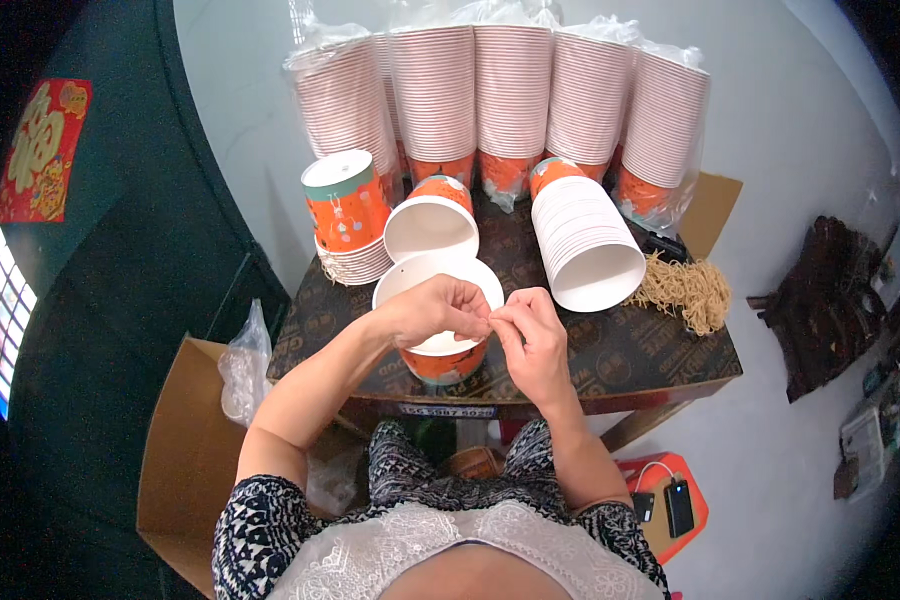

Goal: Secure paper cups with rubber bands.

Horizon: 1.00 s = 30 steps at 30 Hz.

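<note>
Head view: left hand point(432, 310) and right hand point(530, 335) pinch fingertips together over the open paper cup point(440, 355) near the tabletop's point(610, 360) front edge; whatever they pinch is too small to tell, and it likely needs releasing into the cup.

Wrapped cup stacks point(510, 95), loose noodles point(685, 290), perhaps phones point(678, 505)

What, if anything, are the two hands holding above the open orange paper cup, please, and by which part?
It cannot be told: the left hand and right hand pinch fingertips together over the orange paper cup, but anything between them is too small to see.
</note>
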Each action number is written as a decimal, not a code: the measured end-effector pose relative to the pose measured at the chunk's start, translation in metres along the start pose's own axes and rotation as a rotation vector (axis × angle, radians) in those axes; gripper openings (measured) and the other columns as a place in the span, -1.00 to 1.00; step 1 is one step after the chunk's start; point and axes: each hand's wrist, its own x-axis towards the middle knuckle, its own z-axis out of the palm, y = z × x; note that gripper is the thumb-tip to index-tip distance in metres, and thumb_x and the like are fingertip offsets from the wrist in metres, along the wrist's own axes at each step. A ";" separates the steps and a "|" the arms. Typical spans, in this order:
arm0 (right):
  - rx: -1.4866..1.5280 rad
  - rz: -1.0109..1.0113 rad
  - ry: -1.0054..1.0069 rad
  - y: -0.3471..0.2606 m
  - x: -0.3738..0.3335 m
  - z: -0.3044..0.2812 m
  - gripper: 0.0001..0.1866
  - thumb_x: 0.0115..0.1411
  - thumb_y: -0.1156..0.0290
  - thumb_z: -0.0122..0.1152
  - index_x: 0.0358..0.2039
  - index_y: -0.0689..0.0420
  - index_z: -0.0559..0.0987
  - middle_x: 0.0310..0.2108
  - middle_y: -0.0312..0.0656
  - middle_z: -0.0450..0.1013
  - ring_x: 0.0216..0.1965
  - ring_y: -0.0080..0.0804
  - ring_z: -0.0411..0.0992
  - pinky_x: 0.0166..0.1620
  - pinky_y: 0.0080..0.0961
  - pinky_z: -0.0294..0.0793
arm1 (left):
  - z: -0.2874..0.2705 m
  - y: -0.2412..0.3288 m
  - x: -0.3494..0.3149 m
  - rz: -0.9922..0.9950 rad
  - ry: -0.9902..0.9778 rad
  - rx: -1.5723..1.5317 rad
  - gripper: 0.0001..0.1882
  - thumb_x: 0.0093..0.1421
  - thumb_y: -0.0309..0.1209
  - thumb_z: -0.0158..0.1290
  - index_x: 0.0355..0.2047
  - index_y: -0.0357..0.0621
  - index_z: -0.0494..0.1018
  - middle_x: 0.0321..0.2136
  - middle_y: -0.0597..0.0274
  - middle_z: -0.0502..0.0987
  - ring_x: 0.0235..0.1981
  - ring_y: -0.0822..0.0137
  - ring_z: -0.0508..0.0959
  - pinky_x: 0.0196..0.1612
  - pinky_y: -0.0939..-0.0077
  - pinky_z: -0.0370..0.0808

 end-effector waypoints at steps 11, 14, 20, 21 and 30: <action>0.207 0.229 -0.110 0.013 -0.002 -0.006 -0.78 0.26 0.39 0.13 -0.42 0.30 0.48 -0.36 -0.07 0.34 -0.34 -0.14 0.40 -0.27 -0.33 0.41 | 0.006 -0.001 0.001 -0.018 0.069 0.082 -0.93 0.07 -0.56 0.18 -0.42 -0.29 0.51 -0.54 0.30 0.52 -0.53 0.53 0.43 -0.46 0.64 0.35; 0.118 0.154 -0.178 0.007 0.002 -0.007 -0.75 0.25 0.35 0.16 -0.43 0.31 0.48 -0.35 -0.06 0.34 -0.33 -0.13 0.40 -0.25 -0.30 0.40 | 0.008 0.000 0.002 -0.027 0.098 0.140 -0.93 0.03 -0.58 0.18 -0.43 -0.29 0.53 -0.56 0.31 0.52 -0.53 0.53 0.44 -0.46 0.64 0.36; 0.102 0.136 -0.175 0.019 -0.001 0.001 -0.78 0.23 0.41 0.17 -0.44 0.33 0.48 -0.35 -0.04 0.34 -0.34 -0.14 0.39 -0.26 -0.33 0.39 | 0.012 -0.006 0.003 0.049 0.123 0.248 -0.92 0.03 -0.57 0.19 -0.45 -0.31 0.52 -0.56 0.31 0.54 -0.48 0.53 0.49 -0.38 0.61 0.45; 0.140 0.151 -0.153 0.021 -0.002 0.002 -0.81 0.23 0.45 0.15 -0.43 0.33 0.48 -0.36 -0.10 0.33 -0.36 -0.28 0.37 -0.29 -0.42 0.37 | 0.013 -0.005 0.003 0.043 0.123 0.256 -0.92 0.04 -0.57 0.18 -0.45 -0.32 0.52 -0.55 0.31 0.54 -0.46 0.53 0.50 -0.36 0.60 0.47; 0.234 0.161 -0.064 0.011 0.003 -0.012 -0.85 0.24 0.51 0.07 -0.38 0.30 0.57 -0.36 -0.11 0.47 -0.30 -0.25 0.41 -0.22 -0.40 0.40 | 0.009 -0.002 0.000 0.000 0.115 0.187 -0.93 0.09 -0.52 0.15 -0.42 -0.29 0.56 -0.58 0.31 0.52 -0.58 0.56 0.40 -0.50 0.64 0.33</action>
